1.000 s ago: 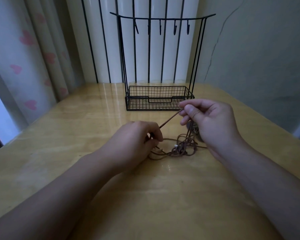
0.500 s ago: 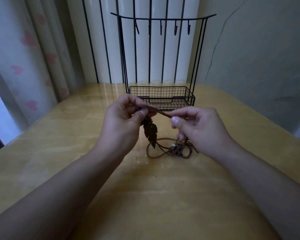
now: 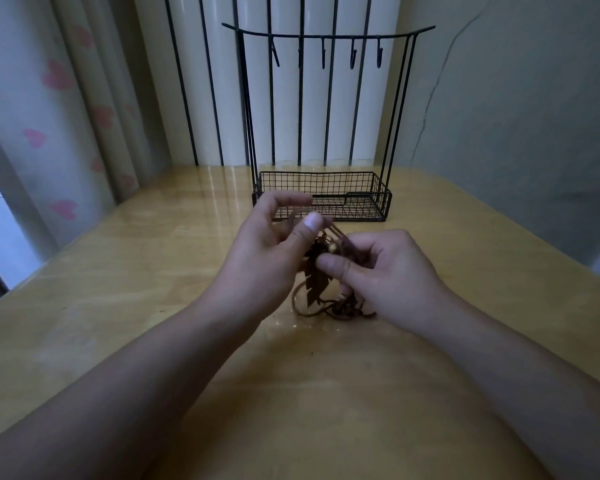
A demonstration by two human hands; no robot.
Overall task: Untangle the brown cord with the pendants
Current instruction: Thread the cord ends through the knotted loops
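both hands are raised just above the wooden counter [image 3: 125,306], close together in front of the black wire rack [image 3: 326,199] with its basket and row of hooks. the left hand [image 3: 267,258] has its grip pinching a loop of the brown cord [image 3: 300,308] between thumb and fingers, and the right hand [image 3: 392,275] has its grip curled round strands of the same cord just beside it. a dark leaf-shaped pendant [image 3: 317,280] hangs between the hands, while the rest of the cord lies in a tangle on the counter below them.
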